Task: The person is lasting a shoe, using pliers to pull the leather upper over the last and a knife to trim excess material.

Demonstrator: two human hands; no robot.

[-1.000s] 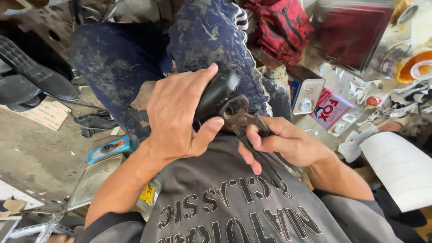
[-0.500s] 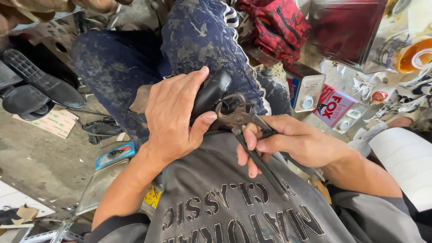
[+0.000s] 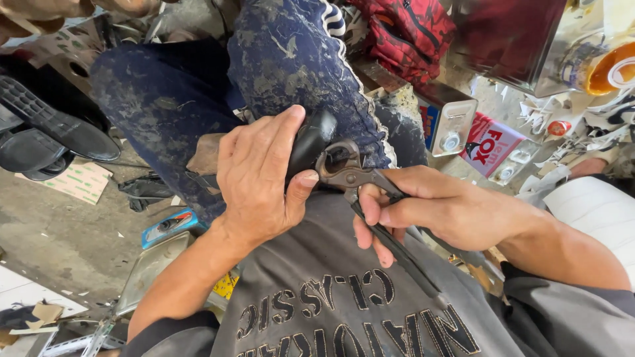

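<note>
On the person's lap, against the paint-flecked blue trousers [image 3: 278, 59], the left hand [image 3: 261, 175] clasps a black shoe [image 3: 311, 142]. Its grip is clenched. Just beside it, the right hand [image 3: 436, 211] grasps rusty pincers [image 3: 347, 173] biting the shoe. Below lies a dusty concrete floor [image 3: 59, 231] with black soles [image 3: 46, 122]; paper scraps [image 3: 562, 119] litter the right.

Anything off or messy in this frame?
White paper scraps lie strewn over the surface at the upper right. The trousers are heavily smeared with pale stains. The left hand grips a black shoe; the right hand holds pincers at it. No damage visible.
</note>
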